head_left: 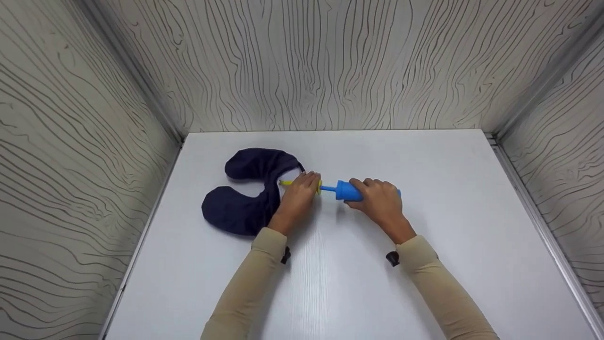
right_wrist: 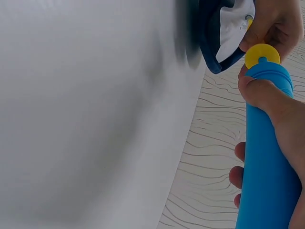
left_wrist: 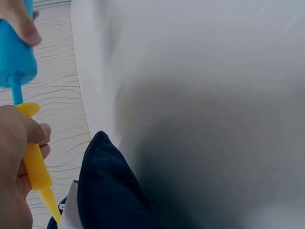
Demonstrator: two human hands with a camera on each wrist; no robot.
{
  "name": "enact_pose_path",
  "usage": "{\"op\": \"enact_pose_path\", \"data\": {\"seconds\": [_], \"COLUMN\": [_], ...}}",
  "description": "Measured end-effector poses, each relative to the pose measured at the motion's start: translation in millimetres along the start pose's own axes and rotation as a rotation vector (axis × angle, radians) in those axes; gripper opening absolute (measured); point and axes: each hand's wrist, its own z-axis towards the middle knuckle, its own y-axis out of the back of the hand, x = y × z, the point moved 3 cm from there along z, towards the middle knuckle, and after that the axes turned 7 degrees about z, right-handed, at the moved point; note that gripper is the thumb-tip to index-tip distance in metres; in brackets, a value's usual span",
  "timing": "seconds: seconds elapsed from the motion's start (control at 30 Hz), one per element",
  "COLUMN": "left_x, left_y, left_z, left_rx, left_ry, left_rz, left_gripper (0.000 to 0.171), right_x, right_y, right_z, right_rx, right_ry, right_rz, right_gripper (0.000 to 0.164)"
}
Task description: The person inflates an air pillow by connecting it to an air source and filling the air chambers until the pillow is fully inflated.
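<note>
A blue and yellow hand pump [head_left: 348, 191] is held in both hands, lying crosswise. My left hand [head_left: 298, 194] grips its yellow nozzle part [left_wrist: 35, 167], which tapers to a tip. My right hand [head_left: 380, 200] wraps around the blue barrel [right_wrist: 269, 157], thumb along its near end. A thin blue rod [head_left: 328, 189] shows between the barrel and the yellow flange [right_wrist: 262, 55]. Left of the hands lies a navy U-shaped neck pillow [head_left: 236, 210] with a whitish inner part. The yellow tip is near that part; whether they touch I cannot tell.
White tabletop [head_left: 330, 283] lies under everything. Wood-grain panels stand at the back [head_left: 321, 66], on the left [head_left: 56, 165] and on the right. Metal rails edge the table. A small black device [head_left: 392, 258] sits at the right wrist.
</note>
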Motion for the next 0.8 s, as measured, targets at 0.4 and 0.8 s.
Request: {"op": "enact_pose_path", "data": {"seconds": [0.4, 0.8], "left_x": [3.2, -15.1], "left_y": [-0.9, 2.4], "left_z": [-5.1, 2.4], "left_rx": [-0.035, -0.014], "left_ry": [0.008, 0.047], "left_rz": [0.040, 0.025], "left_gripper": [0.033, 0.033], "right_x": [-19.1, 9.7], "right_y": [10.8, -6.0], "right_z": [-20.6, -1.9], "right_rx": [-0.008, -0.033], "right_ry": [-0.034, 0.020], "right_rz": [0.000, 0.006], "right_gripper": [0.062, 0.062]}}
